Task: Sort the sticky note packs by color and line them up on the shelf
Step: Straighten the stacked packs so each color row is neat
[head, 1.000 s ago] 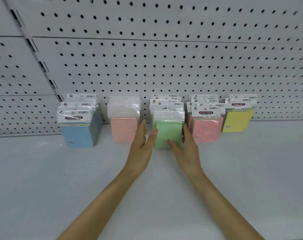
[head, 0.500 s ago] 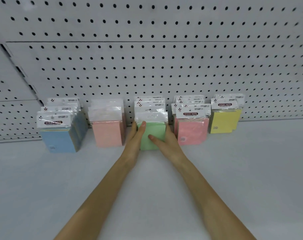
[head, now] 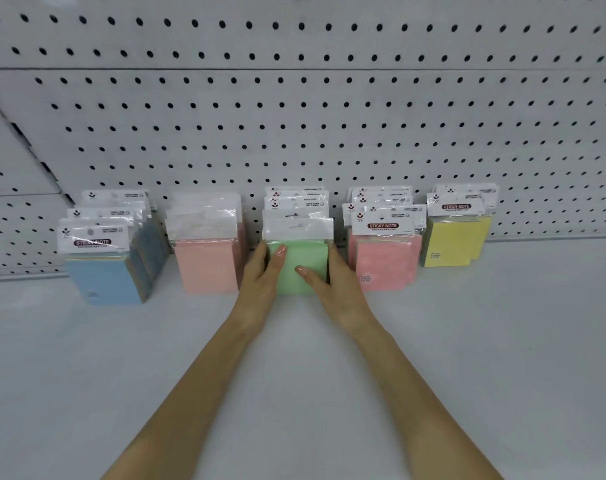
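Five rows of sticky note packs stand on the white shelf [head: 502, 341] against the pegboard: blue packs [head: 104, 282], pale peach packs [head: 206, 265], green packs [head: 305, 263], pink packs [head: 386, 265] and yellow packs [head: 448, 244]. My left hand [head: 260, 282] lies along the left side of the green row with its thumb on the front pack. My right hand [head: 336, 287] lies along the right side, thumb also pressing the front face. The fingers of both hands reach back beside the row and are partly hidden.
A white pegboard back wall [head: 294, 133] rises behind the rows. Narrow gaps separate neighbouring rows. The bare shelf stretches toward me and to the right of the yellow packs.
Both hands moved forward from in front of the green pack and closed in on its sides, thumbs now on its face. The camera shifted closer and slightly right.
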